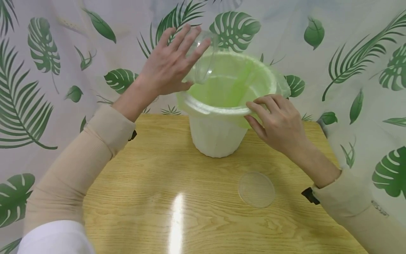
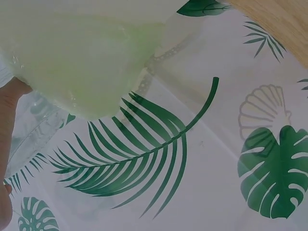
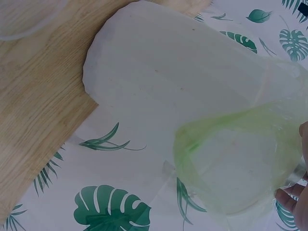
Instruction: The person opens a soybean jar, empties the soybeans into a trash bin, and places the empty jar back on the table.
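Note:
A white trash can (image 1: 219,137) stands at the table's far edge, lined with a light green trash bag (image 1: 241,81) that folds over its rim. My left hand (image 1: 177,60) holds a clear plastic container (image 1: 204,60), tilted over the can's left rim. In the left wrist view the container (image 2: 36,130) shows partly behind the hand (image 2: 6,154) and the overhanging bag (image 2: 86,62). At the near right rim my right hand (image 1: 279,121) pinches the folded bag edge between thumb and fingers. The right wrist view shows its fingertips (image 3: 288,199) by the bag's hanging part (image 3: 202,139).
A clear round lid (image 1: 256,189) lies flat on the wooden table (image 1: 142,183), in front of the can and to its right. Behind the table hangs a white cloth (image 1: 279,21) printed with green leaves.

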`<state>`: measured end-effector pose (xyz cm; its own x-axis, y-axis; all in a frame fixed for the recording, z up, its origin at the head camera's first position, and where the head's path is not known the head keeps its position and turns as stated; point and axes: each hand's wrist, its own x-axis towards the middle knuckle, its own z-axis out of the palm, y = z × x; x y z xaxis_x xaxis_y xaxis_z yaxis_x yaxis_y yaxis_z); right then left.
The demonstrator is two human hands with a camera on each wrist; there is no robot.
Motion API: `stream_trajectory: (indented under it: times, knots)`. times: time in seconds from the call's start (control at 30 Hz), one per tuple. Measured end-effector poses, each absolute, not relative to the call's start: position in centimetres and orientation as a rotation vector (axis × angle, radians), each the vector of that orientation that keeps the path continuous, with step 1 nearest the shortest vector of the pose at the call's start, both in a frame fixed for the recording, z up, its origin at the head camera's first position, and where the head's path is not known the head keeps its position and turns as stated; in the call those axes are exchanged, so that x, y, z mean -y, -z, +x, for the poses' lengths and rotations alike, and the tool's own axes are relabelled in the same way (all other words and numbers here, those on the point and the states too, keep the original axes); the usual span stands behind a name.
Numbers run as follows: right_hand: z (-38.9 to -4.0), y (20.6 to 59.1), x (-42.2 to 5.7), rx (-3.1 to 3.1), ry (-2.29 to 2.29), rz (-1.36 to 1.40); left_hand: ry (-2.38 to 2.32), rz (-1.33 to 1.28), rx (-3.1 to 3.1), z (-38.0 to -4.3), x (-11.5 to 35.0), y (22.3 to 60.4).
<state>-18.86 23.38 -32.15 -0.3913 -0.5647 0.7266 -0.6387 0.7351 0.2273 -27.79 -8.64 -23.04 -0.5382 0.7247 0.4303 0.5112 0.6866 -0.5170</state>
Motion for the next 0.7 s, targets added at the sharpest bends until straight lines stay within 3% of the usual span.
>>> stream_trajectory:
  times: [0.3,0.7]
  knots:
    - [-18.96,32.37,-23.31,2.069,-0.139,0.9,-0.121,-0.853,2.343,-27.77,8.94,23.86]
    - [-18.89,32.37,-23.23,2.073,-0.136,0.892,-0.391,-0.996,2.273,-27.95,8.15,23.15]
